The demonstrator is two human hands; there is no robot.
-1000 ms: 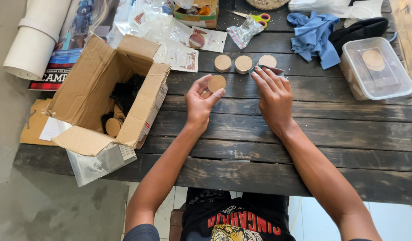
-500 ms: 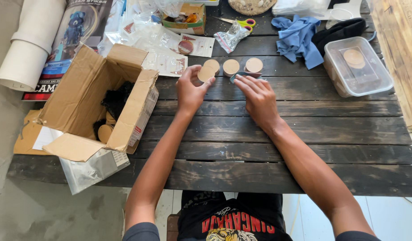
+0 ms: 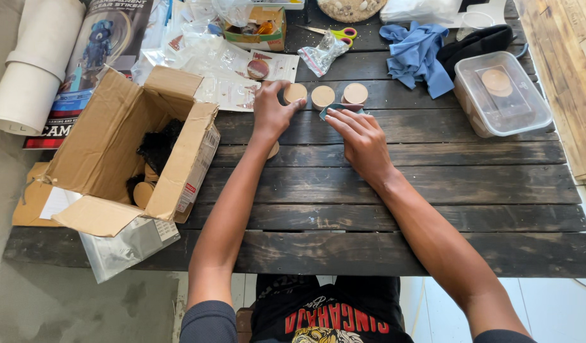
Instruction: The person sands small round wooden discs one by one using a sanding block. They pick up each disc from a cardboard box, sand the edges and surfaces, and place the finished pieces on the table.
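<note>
The left hand (image 3: 270,113) reaches to the left end of a short row of three round wooden discs on the dark plank surface (image 3: 394,190); its fingertips rest at the left disc (image 3: 295,93), the grip loose and closed on nothing that shows, though the palm faces down and what lies under it cannot be told. The middle disc (image 3: 323,96) and right disc (image 3: 355,93) stand just beside it, near each other and apart. A sliver of another disc (image 3: 274,150) peeks out from under the left wrist, lying flat on the planks. The right hand (image 3: 361,136) lies flat, fingers spread over a small teal sheet (image 3: 331,109) just in front of the row, pressing rather than gripping it. To do this well, I judge the left fingers should take the disc by its edge, thumb against fingertips, so the faces stay clean and the neighbours are not knocked out of line; the right hand should keep the sheet pinned flat so it does not slide on the rough boards. An open cardboard box (image 3: 115,152) with more discs sits to the left, and a lidded clear tub (image 3: 502,95) to the right, both well apart from the hands.
</note>
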